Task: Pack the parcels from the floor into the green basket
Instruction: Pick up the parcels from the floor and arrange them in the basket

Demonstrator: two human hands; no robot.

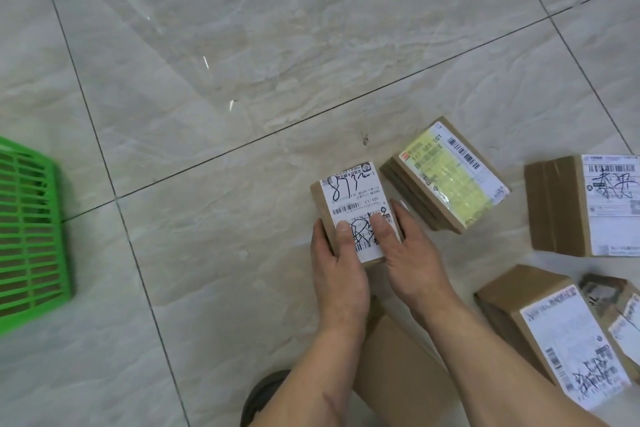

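A small cardboard parcel [349, 198] with a white scribbled label sits right of centre on the floor. My left hand [337, 267] grips its near left side, thumb on the label. My right hand [410, 253] grips its near right side. The green basket [33, 229] stands at the far left edge, only its slatted wall showing. More parcels lie to the right: one with a yellow label [446, 177], one at the right edge [585, 204], one with a long white label [554, 333], and a small one [616, 308] cut off by the frame.
Another plain cardboard box [401, 364] lies under my forearms near the bottom. A dark shoe tip [263, 392] shows at the bottom edge. Glossy marble floor tiles [242, 45] stretch between the parcels and the basket.
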